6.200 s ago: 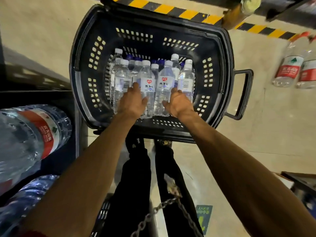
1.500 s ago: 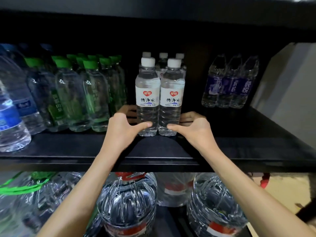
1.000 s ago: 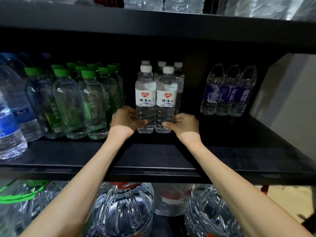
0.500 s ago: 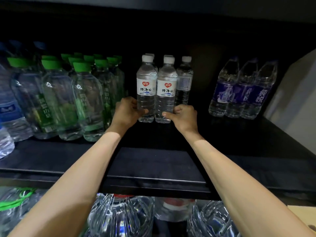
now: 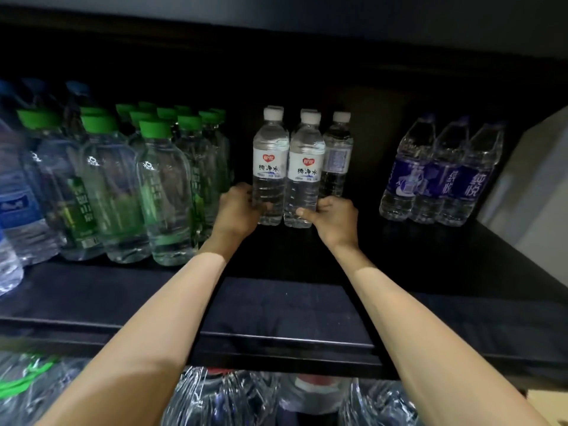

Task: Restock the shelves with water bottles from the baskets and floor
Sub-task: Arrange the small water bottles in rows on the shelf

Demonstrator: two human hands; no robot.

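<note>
Several white-capped water bottles stand in a tight group deep on the black shelf (image 5: 285, 315). My left hand (image 5: 238, 210) grips the base of the front left bottle (image 5: 270, 167), thumb across its front. My right hand (image 5: 333, 218) grips the base of the front right bottle (image 5: 306, 170) the same way. A third white-capped bottle (image 5: 338, 158) stands just behind and to the right of them. Both bottles are upright and rest on the shelf.
Green-capped bottles (image 5: 159, 192) fill the shelf to the left, with blue-labelled bottles (image 5: 15, 195) at the far left. Purple-labelled bottles (image 5: 442, 176) stand to the right, with a gap between them and the white-capped group. Large water jugs (image 5: 233, 398) sit on the level below.
Both hands have pushed the two front bottles further back on the shelf, close against the bottles behind. The grip on their bases is unchanged.
</note>
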